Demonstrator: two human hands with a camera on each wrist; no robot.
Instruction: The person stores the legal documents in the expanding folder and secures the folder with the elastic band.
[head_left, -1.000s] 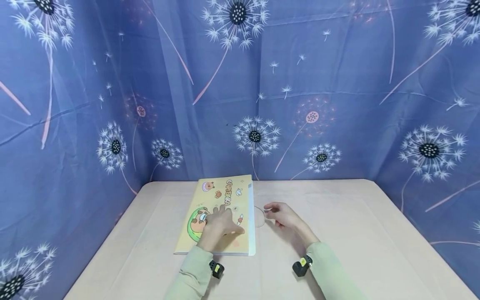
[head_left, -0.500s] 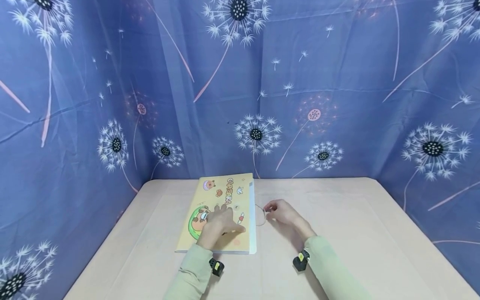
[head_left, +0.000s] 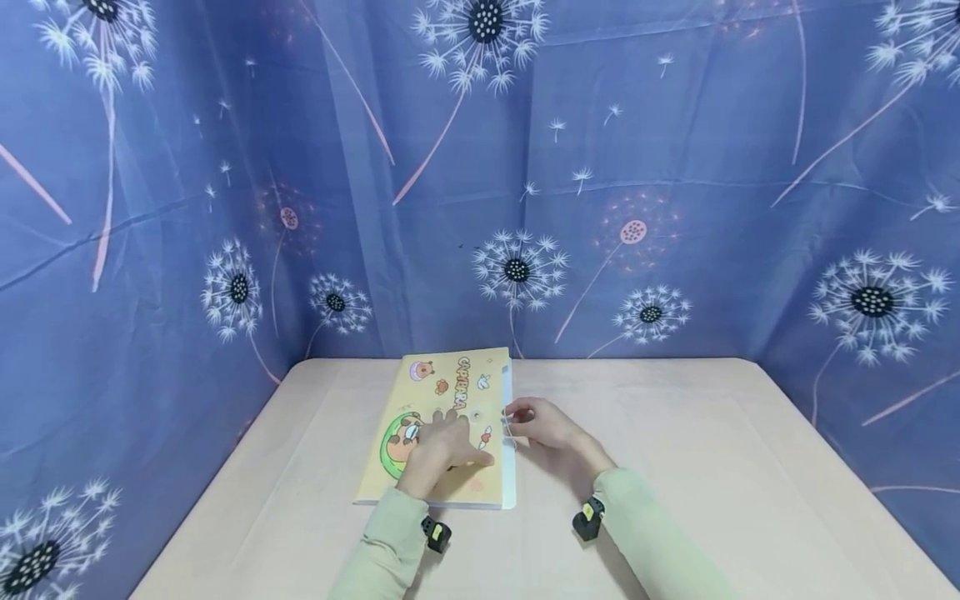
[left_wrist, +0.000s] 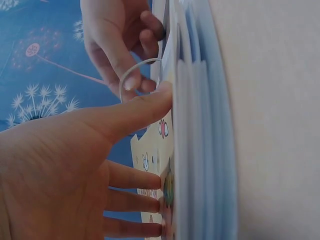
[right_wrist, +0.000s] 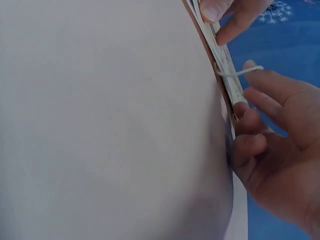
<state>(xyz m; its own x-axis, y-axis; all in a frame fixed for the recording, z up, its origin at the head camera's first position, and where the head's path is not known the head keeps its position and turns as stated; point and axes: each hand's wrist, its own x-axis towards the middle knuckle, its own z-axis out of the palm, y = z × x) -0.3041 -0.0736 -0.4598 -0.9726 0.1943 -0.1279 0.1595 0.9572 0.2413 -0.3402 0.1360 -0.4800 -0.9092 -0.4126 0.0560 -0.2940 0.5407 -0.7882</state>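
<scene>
A yellow file folder [head_left: 477,483] with capybara pictures lies on the table, and its layered inner pockets [left_wrist: 197,125] show edge-on in the left wrist view. My left hand [head_left: 442,446] rests on the cover with fingers spread and thumb towards the right edge. At that right edge, my right hand [head_left: 551,425] holds a thin pale elastic cord [right_wrist: 240,73] between thumb and fingers. The cord forms a loop coming out of the folder's side and passing over the cover's edge. Other fingers of the right hand [right_wrist: 285,130] are curled against the folder's edge in the right wrist view.
The pale tabletop [head_left: 675,450] extends around the folder, wider on the right. A blue curtain [head_left: 420,275] with dandelion prints stands behind the table and along both sides.
My right hand has moved left with the cord, from beside the folder to its right edge. The left hand stays on the cover. The head view has shifted slightly.
</scene>
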